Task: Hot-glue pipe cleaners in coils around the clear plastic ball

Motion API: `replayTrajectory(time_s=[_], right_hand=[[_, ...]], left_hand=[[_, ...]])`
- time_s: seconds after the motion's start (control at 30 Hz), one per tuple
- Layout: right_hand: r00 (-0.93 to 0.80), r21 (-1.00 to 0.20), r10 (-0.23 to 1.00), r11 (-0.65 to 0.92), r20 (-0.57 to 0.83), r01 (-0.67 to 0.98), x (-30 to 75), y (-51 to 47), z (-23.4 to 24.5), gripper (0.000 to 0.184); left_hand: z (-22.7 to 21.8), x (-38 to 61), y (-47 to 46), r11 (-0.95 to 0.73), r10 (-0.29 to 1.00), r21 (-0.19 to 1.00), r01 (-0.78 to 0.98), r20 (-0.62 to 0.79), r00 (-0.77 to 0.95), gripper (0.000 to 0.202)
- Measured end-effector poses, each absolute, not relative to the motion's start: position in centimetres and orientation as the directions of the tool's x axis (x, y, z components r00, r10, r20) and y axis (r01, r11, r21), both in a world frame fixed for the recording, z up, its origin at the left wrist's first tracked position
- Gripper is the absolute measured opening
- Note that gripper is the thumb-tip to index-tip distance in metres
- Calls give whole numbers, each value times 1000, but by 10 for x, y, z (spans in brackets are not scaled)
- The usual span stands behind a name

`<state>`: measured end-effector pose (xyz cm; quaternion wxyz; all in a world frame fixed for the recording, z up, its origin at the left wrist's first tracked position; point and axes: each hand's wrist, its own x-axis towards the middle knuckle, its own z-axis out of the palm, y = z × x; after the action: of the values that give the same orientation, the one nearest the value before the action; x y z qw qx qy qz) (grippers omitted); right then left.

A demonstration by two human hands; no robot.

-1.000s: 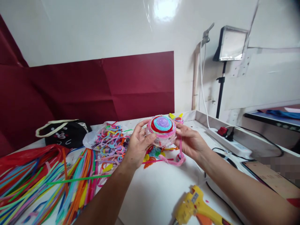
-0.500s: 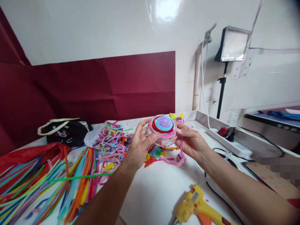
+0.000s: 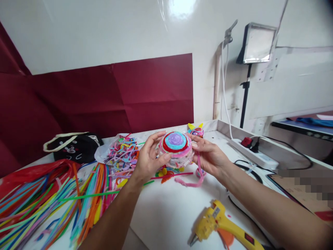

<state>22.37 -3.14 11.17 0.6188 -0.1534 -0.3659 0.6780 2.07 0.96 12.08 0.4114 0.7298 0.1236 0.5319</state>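
Grip: left hand (image 3: pixel 147 161) + right hand (image 3: pixel 208 156) clasp round clear plastic dish w/ spiral pipe-cleaner lid (image 3: pixel 176 148) above white table (image 3: pixel 169 211).
Risk: dangling pink pipe-cleaner tail (image 3: pixel 195 176) could snag, prob. tugging dish loose.
Hazard: yellow glue gun (image 3: pixel 221 225) near right forearm; nudge may burn.

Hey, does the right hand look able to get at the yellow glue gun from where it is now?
Probably yes. The glue gun lies on bare white table just beneath the right forearm, nothing on top of it. But the right hand is busy gripping the coiled round piece with the left hand.
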Motion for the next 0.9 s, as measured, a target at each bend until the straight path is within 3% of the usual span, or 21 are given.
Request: replayTrajectory(time_s=[0.23,0.5,0.63,0.73,0.9], right_hand=[[-272,-697,938,-47,216,-716,209,-37,104,51],[-363,-774,926,-155,103,-614,188,-43,84,41],[-417,-860,908,-242,-38,-448,182,-47,78,29],[-435,-920,886,-296,-163,-259,181,-49,75,17],[-338,-976,916,-213,-214,40,189,-45,73,19]], left_hand=[[114,-8,5,-711,537,685,-159,675,506,70],[84,-36,-21,-526,661,846,-91,474,582,65],[66,-43,-31,-413,764,906,-93,400,505,62],[53,-46,-35,-235,878,967,-95,253,406,59],[39,-48,-36,-30,956,995,-92,56,289,57]])
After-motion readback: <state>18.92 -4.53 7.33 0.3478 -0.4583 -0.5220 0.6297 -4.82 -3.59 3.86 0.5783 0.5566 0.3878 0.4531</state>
